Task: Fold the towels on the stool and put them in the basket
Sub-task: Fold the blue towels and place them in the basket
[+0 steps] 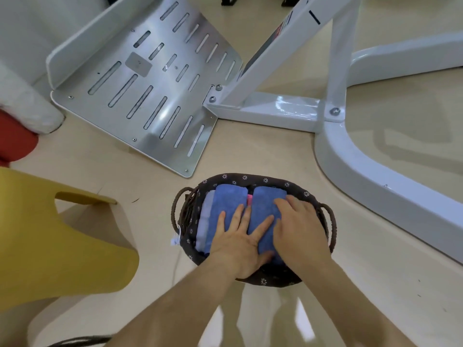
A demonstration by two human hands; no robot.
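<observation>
A pale, glossy floor (250,151) fills the view, and a dark oval basket (250,177) with small white flowers on its rim stands on it. The towels (229,199) are in the basket, folded and packed side by side: two blue ones in the middle, a paler one against the basket's left wall, and a strip of pink showing between the blue pair.

The left hand (240,244) lies flat across the seam of the two blue towels, fingers straight and spread, gripping nothing. The right hand (298,229) presses flat on the right blue towel, fingers also released, its outer edge near the basket's right handle (330,221).

Left of the basket, well apart, stands a yellow stool (50,234). Beyond the basket, a slotted metal plate (150,91) has its corner near the far rim. A white frame (363,176) curves past to the right of the basket, with bare floor between.
</observation>
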